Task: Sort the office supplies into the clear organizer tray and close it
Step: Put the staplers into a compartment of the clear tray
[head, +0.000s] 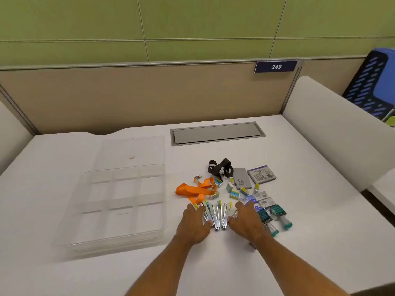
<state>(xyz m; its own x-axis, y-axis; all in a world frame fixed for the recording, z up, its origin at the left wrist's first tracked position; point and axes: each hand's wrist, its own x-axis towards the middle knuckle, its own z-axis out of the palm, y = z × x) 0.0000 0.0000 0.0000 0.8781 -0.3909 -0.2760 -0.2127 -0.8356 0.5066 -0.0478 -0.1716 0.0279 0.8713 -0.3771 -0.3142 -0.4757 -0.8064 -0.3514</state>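
A clear organizer tray (70,218) with several empty compartments lies on the desk's left half, its clear lid (147,150) lying behind it. To its right is a heap of supplies: several staplers (217,214), an orange lanyard (196,190), a black lanyard (220,167), small staple boxes (235,194), a grey card holder (240,180), a flat box (261,174) and teal stamps (275,216). My left hand (195,224) touches the staplers from the left with fingers spread. From the right, my right hand (245,221) touches the same staplers. Neither hand grips anything.
A grey cable hatch (218,133) is set into the desk at the back. White side dividers stand at the left and right (333,129). A beige partition with a "249" sign (275,66) closes the back. A blue chair (374,86) shows at the far right.
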